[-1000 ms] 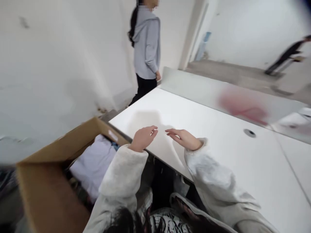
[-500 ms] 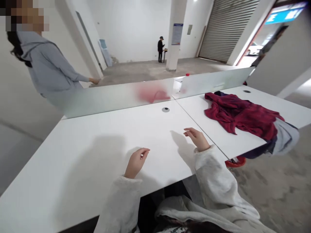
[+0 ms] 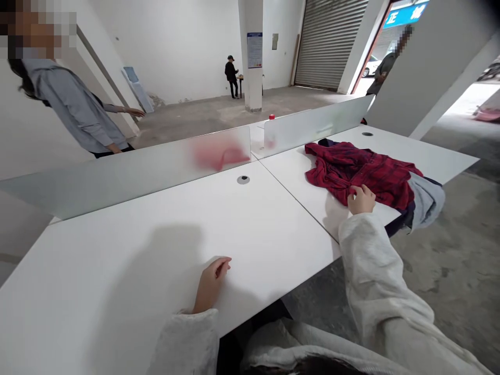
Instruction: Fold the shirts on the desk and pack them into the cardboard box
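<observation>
Lying to the right: the red shirt, with the right hand at its near edge.

From the left hand, the shirt lies rightward and farther out, across the table seam; the right hand is much the nearer. The shirt's long axis slants from far left to near right. The right hand's fingers are bent; whether they touch or pinch the shirt, I cannot tell. The left hand is loosely curled above the white table, thumb slightly off the fingers, holding nothing. Grey cloth and dark cloth overhang the near edge; a frosted divider bounds the far side, and the table stretches between the hands.
</observation>
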Motion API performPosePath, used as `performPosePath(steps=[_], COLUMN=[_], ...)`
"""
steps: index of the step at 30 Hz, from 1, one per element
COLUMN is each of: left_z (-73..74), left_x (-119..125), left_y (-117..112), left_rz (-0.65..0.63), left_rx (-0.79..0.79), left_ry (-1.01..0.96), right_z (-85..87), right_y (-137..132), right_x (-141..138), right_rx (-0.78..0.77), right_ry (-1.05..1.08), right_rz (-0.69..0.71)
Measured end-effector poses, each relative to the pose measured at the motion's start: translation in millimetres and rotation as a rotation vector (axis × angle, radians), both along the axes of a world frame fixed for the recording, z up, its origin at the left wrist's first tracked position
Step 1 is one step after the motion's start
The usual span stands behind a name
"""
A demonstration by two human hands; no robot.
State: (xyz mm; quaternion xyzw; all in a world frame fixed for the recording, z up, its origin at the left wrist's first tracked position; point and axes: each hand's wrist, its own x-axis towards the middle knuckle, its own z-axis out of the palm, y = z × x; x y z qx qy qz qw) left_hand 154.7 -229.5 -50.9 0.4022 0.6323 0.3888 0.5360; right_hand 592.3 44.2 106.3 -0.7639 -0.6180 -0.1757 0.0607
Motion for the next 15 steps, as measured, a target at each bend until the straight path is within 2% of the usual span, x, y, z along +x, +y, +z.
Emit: performPosePath(steps=[2,5,9,13,15], left_z=[-0.5,-1.4,-2.2,-4.6,-6.6], left_x=[0,0,0,0,-1], left_y=[0,1,2,2,2], left_rz=[0.003,0.002,0.007,0.017,0.036], left_rx=[-0.003,-0.006,-0.005,-0.006,-0.019], left_ry=[0.009,0.015,-0.009,-0.034,-0.047], right_z=[-4.7,-21.6,-35.9,-24.6,-15.1], right_y=[13,24,33,42,49], right_x=[4,2,2,2,-2], right_rx=[-0.052,-0.135,-0.048,0.020,0.062], right_ry=[0.046,0.108,0.182,0.208,0.214], right_rz=[-0.055,-0.053,-0.077,-0.072,-0.006])
